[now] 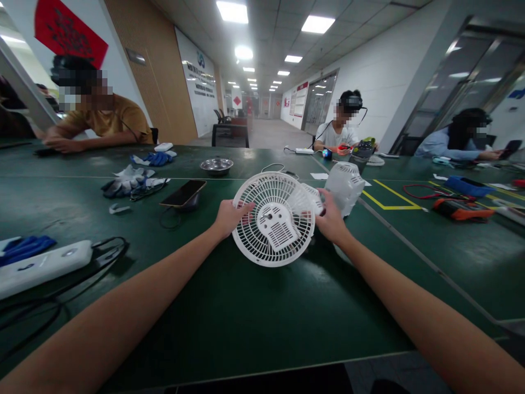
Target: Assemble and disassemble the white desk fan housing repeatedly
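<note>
A round white fan grille [274, 254] with a motor housing at its centre is held up over the green table, tilted toward me. My left hand [231, 218] grips its left rim, thumb over the front slats. At the right, my right hand [330, 219] has its fingers curled around a white slotted part [314, 198] beside the grille's rim; part of it lies behind the grille, and whether the two are joined is unclear. Just beyond my right hand stands a translucent white plastic piece [345, 186].
A phone [184, 193], work gloves [127, 181] and a metal bowl [216, 166] lie to the left and ahead. Nearer on the left is a white power strip [45, 268] with black cables. An orange multimeter [461, 209] rests at right. Several people sit around the table.
</note>
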Tool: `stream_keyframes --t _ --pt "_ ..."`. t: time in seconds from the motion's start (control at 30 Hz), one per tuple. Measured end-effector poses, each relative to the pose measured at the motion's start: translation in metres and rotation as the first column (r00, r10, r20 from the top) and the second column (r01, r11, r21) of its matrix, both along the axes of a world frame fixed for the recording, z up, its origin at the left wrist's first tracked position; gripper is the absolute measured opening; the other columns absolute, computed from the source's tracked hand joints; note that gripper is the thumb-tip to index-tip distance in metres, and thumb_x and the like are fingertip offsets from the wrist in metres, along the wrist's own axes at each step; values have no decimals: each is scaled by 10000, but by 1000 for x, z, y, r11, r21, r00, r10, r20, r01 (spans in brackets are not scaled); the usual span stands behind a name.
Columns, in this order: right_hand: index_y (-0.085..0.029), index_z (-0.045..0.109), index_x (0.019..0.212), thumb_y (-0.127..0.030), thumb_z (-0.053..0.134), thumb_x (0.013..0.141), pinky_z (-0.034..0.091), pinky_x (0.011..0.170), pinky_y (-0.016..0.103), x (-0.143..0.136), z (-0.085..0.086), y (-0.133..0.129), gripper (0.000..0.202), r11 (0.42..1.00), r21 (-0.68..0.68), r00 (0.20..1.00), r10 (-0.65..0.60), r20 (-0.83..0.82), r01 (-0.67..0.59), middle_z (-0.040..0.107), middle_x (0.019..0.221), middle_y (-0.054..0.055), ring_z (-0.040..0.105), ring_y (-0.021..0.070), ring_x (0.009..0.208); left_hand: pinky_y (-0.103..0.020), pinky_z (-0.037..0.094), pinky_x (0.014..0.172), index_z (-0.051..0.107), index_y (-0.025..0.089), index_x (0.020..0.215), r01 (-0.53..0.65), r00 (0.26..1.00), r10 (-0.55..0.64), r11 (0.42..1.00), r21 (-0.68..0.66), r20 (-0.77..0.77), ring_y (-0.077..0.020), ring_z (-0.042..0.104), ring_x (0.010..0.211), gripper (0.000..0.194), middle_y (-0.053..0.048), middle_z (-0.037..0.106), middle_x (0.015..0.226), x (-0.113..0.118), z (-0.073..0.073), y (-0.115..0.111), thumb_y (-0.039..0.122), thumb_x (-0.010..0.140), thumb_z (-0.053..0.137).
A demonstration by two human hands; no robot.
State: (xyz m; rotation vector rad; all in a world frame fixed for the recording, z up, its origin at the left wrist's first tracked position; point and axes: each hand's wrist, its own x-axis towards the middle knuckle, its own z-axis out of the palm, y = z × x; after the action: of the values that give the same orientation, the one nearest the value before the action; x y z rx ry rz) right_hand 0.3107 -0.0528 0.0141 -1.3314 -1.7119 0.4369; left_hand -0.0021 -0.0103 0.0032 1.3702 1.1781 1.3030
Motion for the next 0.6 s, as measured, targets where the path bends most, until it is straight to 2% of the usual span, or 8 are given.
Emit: stream_keyframes --t 0.13,0.23,0.3,0.37,0.43,0.47,0.53,0.6 --pt "-238 495 1335 -379 758 696 461 1019 601 18 3 6 705 971 172 939 -211 273 168 587 1173 119 574 371 1112 -341 600 603 725 118 855 10 1000 -10 1000 -29 12 -195 704 627 247 -69 739 726 -6 -4 6 338 788 814" --pt "-231 545 1260 -312 714 706 472 1013 578 18 4 6 585 971 172 921 -213 328 163 565 1134 119 569 362 1101 -341 594 621 721 112 843 1 1000 -2 999 -51 -21 -188 700 632 245 -68 737 732 -11 -2 8 330 787 817" --pt "-226 564 1227 -313 678 740 457 1041 562 19 10 5 508 942 276 914 -273 299 191 558 1162 128 559 354 1136 -338 587 626 723 108 849 10 998 -14 997 -71 -58 -182 694 633 240 -70 743 748 -12 0 8 323 793 814" --pt "-216 562 1231 -328 658 761 408 1091 566 25 19 3 493 846 445 880 -422 219 295 542 1243 150 512 362 1234 -332 583 631 727 108 864 36 996 -42 996 -83 -75 -174 688 633 237 -66 746 758 -14 1 8 324 805 806" --pt "-201 521 1299 -338 670 747 347 1130 587 38 25 3 589 703 551 802 -589 99 449 506 1344 176 443 380 1333 -325 582 640 728 112 867 63 996 -68 995 -81 -60 -168 686 639 234 -58 744 758 -15 1 8 329 815 799" --pt "-193 478 1358 -339 682 733 331 1137 595 46 26 6 673 655 551 763 -644 48 518 488 1391 186 420 387 1364 -322 582 645 728 114 863 71 996 -75 994 -79 -49 -166 687 644 235 -54 743 756 -15 1 8 334 818 798" --pt "-186 361 1467 -357 703 709 360 1119 577 65 20 14 849 636 453 728 -684 -43 625 459 1461 196 448 379 1359 -323 585 654 726 119 855 82 996 -85 994 -78 -29 -167 690 653 236 -50 741 756 -15 0 8 340 820 799" --pt "-181 280 1504 -383 742 667 464 1022 518 83 7 26 978 755 214 782 -615 -100 620 571 1346 177 593 339 1192 -331 589 663 723 121 847 88 996 -90 993 -78 -16 -171 692 656 231 -51 740 753 -15 -1 7 338 821 800"
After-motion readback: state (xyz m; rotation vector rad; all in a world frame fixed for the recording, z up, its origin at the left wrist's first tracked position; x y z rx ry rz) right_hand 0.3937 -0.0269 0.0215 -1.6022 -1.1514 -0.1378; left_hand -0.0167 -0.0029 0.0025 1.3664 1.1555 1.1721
